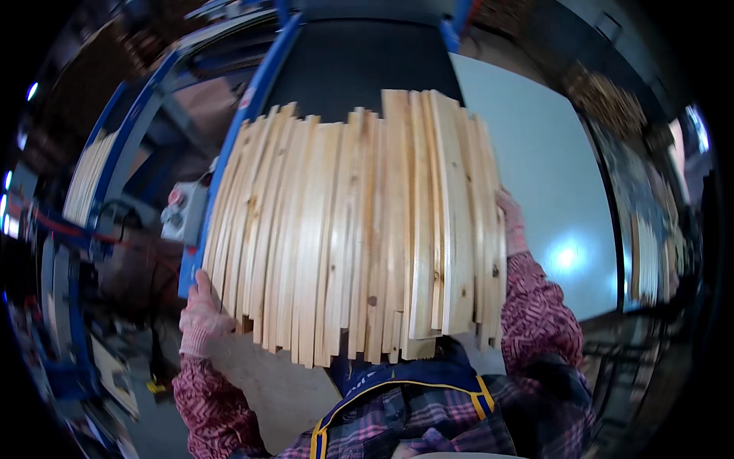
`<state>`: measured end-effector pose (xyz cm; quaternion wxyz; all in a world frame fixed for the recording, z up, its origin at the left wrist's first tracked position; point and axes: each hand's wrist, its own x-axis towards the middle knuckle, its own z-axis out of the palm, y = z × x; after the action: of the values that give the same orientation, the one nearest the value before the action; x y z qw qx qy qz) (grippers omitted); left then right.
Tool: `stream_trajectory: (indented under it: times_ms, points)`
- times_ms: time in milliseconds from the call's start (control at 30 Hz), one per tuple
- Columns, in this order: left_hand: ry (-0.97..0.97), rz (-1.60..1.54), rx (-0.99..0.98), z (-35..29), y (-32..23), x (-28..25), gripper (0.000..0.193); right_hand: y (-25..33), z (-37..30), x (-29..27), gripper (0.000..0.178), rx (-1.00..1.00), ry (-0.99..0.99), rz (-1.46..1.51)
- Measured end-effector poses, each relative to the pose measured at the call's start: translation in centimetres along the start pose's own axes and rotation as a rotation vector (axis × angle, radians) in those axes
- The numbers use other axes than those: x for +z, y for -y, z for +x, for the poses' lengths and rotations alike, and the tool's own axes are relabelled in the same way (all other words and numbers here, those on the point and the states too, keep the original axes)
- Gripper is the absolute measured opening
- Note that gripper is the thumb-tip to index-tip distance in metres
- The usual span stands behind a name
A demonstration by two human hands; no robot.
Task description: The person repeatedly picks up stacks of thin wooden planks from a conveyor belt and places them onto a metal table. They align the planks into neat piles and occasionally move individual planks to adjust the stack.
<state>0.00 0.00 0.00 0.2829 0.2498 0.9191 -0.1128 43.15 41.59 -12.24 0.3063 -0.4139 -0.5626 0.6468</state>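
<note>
Well, at the far left of the frame a stack of pale wood [86, 180] stands beside a blue frame, and nearer the middle a grey control box [183, 213] with a reddish button sits against a blue rail [229, 157]. Below it, the left hand [205, 314] is at the lower left corner of a wide row of wooden strips [329, 237], fingers pointing up along the outer edge; whether they are closed around any strip, I cannot tell. The strips fill the centre, side by side, with uneven ends (a few show dark knots), and their far ends lie over a black belt [359, 65] at the top. Under their near ends, at the bottom centre, are a dark blue apron [413, 375] with yellow trim and a plaid shirt. To the right, the right hand [512, 222] is against the row's outer side, partly hidden by it, so its grip cannot be made out. Beyond it spreads a pale, shiny bench [539, 176], with more wood [604, 99] at the upper right.
</note>
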Motion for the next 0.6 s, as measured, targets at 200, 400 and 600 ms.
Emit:
stream_trajectory:
  times_ms: [200, 400, 600]
  points:
    - [-0.526, -0.175, 0.614, 3.2, -9.9, -3.3, 0.078, 7.7, 4.9, -2.1, 0.087, 0.441, -0.047, -1.248]
    - [-0.34, -0.016, 0.76, 7.3, -27.1, 2.5, 0.08, 3.2, 2.7, -1.9, 0.09, 0.507, -0.082, -0.937]
    - [-0.058, -0.774, 0.955, -0.9, -37.3, 5.3, 0.115, 1.5, 1.2, -4.1, 0.092, 0.427, -0.221, -0.758]
